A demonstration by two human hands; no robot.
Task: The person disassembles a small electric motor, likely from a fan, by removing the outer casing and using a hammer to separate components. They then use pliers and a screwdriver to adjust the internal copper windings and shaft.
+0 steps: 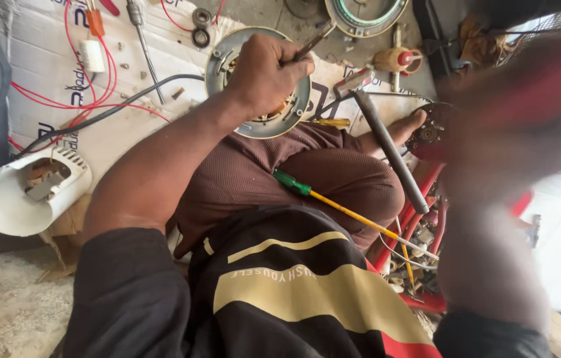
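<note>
My left hand (264, 69) is closed around a thin metal tool (313, 41), its tip pointing up and right. The hand rests over a round grey metal motor housing (224, 56) lying on the floor by my knee. My right hand (492, 126) is raised at the right and smeared by motion; its fingers and anything in them cannot be made out. It is close to a small dark round part (428, 134) beside my bare foot (403, 127). A green-and-yellow screwdriver (333, 205) lies across my lap.
A dark rod (390, 152) leans over my knee. A white plastic casing (18, 195) lies at the left. Red wires (74, 99), a black cable (104, 116), screws and bearings (201, 16) are scattered on a white printed sheet (35, 53). Red tubing and wiring crowd the right.
</note>
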